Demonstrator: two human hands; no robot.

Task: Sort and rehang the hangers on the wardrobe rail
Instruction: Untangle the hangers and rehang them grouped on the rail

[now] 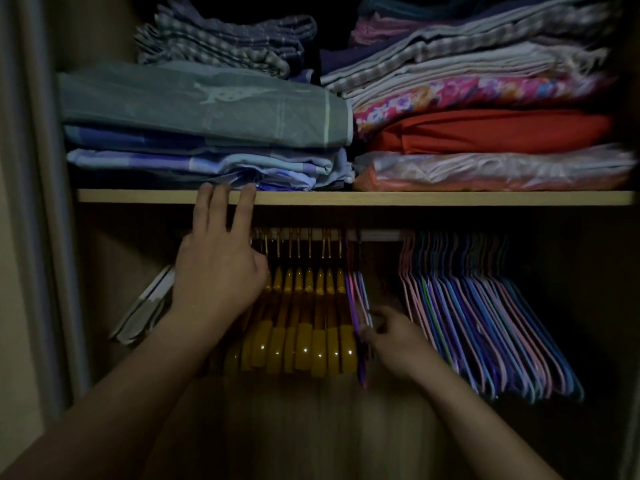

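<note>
Hanging from the pale metal wardrobe rail (377,234) under a light wooden shelf (450,197) are three groups of hangers. To the left is a tight row of glossy yellow-brown wooden hangers (311,348) with brass-coloured hooks; just beside them on the right is a small bunch of thin pink, purple and blue hangers (358,299); further right, past a bare stretch of rail, is a large packed bunch of thin pastel hangers (485,323) in pink, blue, purple and green. The left hand (218,268) reaches up with straight, spread fingers, its fingertips (247,192) touching the front edge of the shelf, while the palm lies in front of the leftmost wooden hangers; it grips nothing. The right hand (394,341) is lower, its thumb and forefinger pinching the lower part of the small bunch of thin hangers, right against the last wooden hanger. On the shelf above lie stacks of folded fabric: a grey-green folded sheet (207,105) over blue and lilac ones on the left, and a floral pink cloth (467,95), a red folded cloth (485,131) and a plastic-wrapped bundle (485,171) on the right. Something pale and flat (145,306) leans at the far left below the rail; what it is cannot be told in the dim light.
</note>
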